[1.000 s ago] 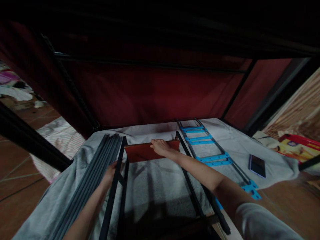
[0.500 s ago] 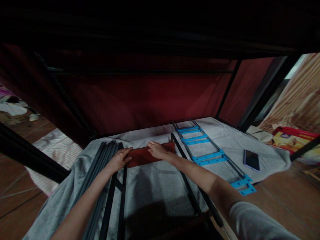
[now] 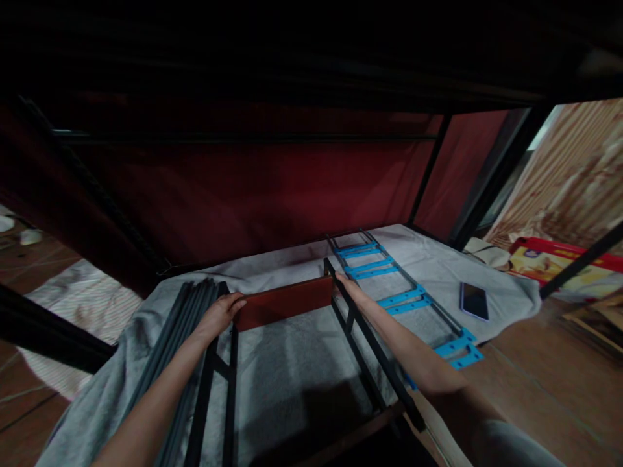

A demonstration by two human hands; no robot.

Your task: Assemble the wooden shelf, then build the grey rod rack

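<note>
A black metal frame [image 3: 349, 324] with two side pieces rests on the grey blanket [image 3: 272, 363]. Its far ends are joined by a reddish-brown board [image 3: 285, 303] standing on edge. My left hand [image 3: 221, 314] is closed over the far left corner, fingertips touching the board's end. Against the outer face of the right side piece, near its far corner, is my right hand [image 3: 348, 290]; the frame partly hides its fingers. Another brown crosspiece [image 3: 363, 428] spans the near end. Grey tubes [image 3: 182, 331] lie bundled beside my left forearm.
Blue slotted brackets [image 3: 374, 267] on thin grey rods lie to the right, with a phone [image 3: 474, 301] beyond them. A red and yellow box [image 3: 559, 266] sits on the tiled floor. Dark posts and red panels [image 3: 272, 194] enclose the space, with a dark surface overhead.
My right hand has moved off the board to the outside of the right side piece. That side piece now stands more upright. My left hand stays at the left corner.
</note>
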